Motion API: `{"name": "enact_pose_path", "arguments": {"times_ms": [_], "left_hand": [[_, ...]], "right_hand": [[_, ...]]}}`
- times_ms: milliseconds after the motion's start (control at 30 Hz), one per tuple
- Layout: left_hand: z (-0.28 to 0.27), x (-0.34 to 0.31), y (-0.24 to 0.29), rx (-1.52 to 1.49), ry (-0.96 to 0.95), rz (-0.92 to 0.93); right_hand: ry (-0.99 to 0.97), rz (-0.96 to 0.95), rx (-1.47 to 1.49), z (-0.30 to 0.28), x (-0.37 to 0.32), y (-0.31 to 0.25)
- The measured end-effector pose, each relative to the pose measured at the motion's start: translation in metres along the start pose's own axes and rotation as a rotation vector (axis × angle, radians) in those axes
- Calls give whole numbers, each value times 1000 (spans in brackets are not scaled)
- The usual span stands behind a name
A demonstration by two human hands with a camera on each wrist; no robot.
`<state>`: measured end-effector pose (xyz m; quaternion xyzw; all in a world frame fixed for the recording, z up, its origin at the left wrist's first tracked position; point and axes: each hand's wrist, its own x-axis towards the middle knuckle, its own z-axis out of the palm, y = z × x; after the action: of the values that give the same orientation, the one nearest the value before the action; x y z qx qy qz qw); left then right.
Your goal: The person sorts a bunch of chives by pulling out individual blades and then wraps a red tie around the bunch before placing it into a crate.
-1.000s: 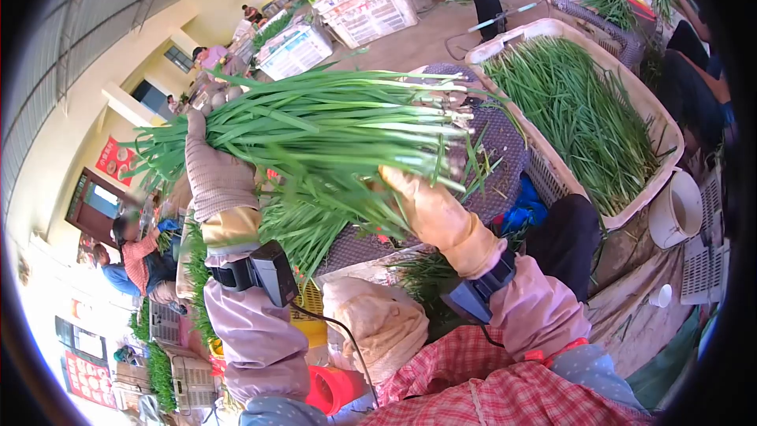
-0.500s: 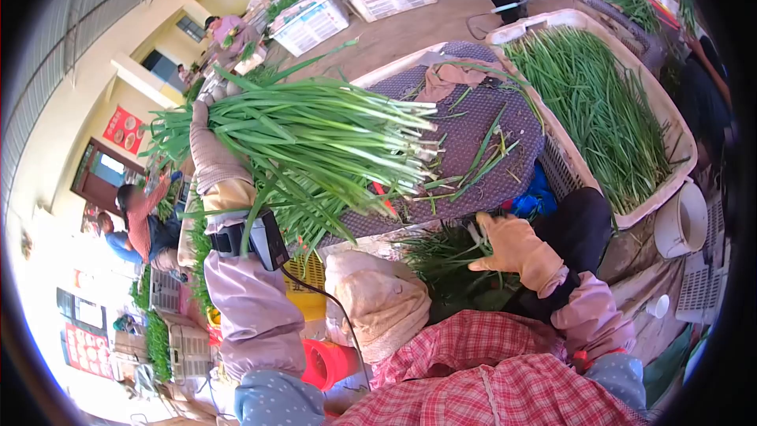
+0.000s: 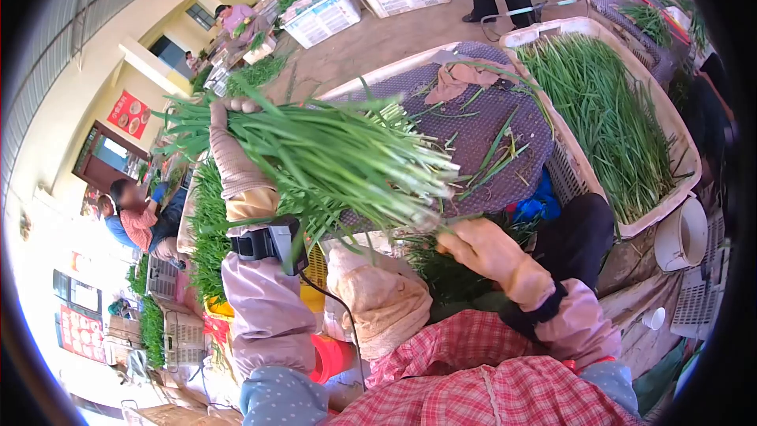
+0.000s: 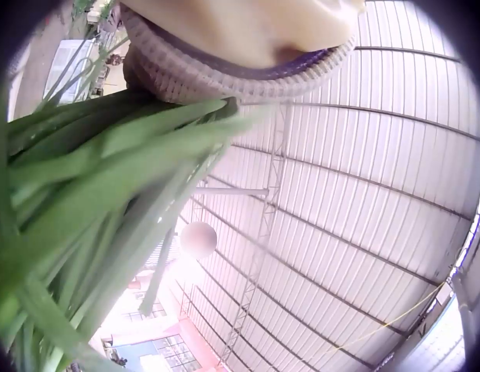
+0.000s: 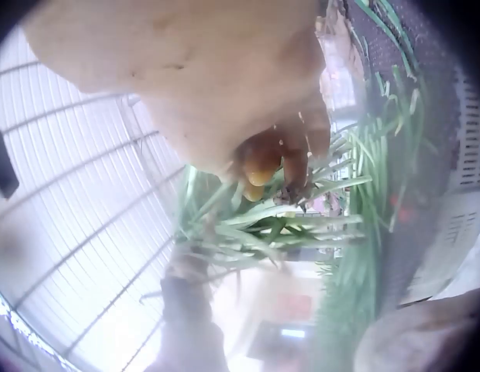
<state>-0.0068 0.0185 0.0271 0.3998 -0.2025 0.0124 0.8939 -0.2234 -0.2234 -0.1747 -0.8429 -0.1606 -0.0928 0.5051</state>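
A thick bundle of garlic chives [image 3: 339, 150], long green leaves with pale root ends, is held up in my gloved left hand [image 3: 236, 150]. Its grip is round the leafy end, and the roots point right and down in the head view. In the left wrist view, leaves [image 4: 92, 201] spread out below the knitted glove cuff [image 4: 224, 74]. My right hand [image 3: 493, 256], in a tan rubber glove, is at the lower root ends. The right wrist view has its fingers [image 5: 263, 163] curled at a few stems [image 5: 302, 225], pinching them; small dark scraps cling by the fingertips.
Beneath the bundle is a purple patterned mat [image 3: 497, 134] with loose leaves and a brown cloth [image 3: 465, 79]. A large crate [image 3: 686, 154] of chives stands to the right, a white bucket [image 3: 680, 233] beside it. A red bucket [image 3: 331, 356] is near my lap. Other people work farther back.
My right hand left the bundle, swung down right over the loose greens by my lap, then came back to the root ends. The bundle has tilted, roots lower.
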Motion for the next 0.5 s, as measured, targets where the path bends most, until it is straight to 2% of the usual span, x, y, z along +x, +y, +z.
{"name": "enact_pose_path", "arguments": {"times_ms": [67,100,133,167,200,233,267,300,333,367,400,433,467,500], "left_hand": [[7,-11,3,10,3,24],[6,-10,4,-56,-38,-17],[6,-10,6,-120,-76,-58],[15,-13,5,-115,35,-52],[17,-14,5,-117,31,-41],[19,-14,5,-78,9,-37],[22,-13,4,-41,-17,-39],[19,-7,3,-97,-43,-34],[31,-9,4,-98,-61,-32],[42,-18,8,-77,-1,-68],[51,-24,11,-56,66,-102],[53,-25,15,-176,-85,-149],[51,-25,16,-176,-87,-144],[49,-23,16,-274,-143,-173]], "right_hand": [[-128,160,-320,-1,-27,31],[-322,440,-479,-21,-18,2],[-317,436,-483,-27,-9,-7],[-48,205,-336,-30,-2,-13],[216,-33,-184,-33,8,-18],[162,6,-68,-35,25,-23],[25,90,433,-41,41,-39],[25,-119,517,-31,50,-20],[-8,-97,752,-24,53,-20],[-36,-68,988,-18,55,-19],[-37,-67,992,-15,57,-15],[84,-383,500,-12,62,-8],[203,-672,-13,-11,65,-4],[136,-366,475,-16,63,-36]]}}
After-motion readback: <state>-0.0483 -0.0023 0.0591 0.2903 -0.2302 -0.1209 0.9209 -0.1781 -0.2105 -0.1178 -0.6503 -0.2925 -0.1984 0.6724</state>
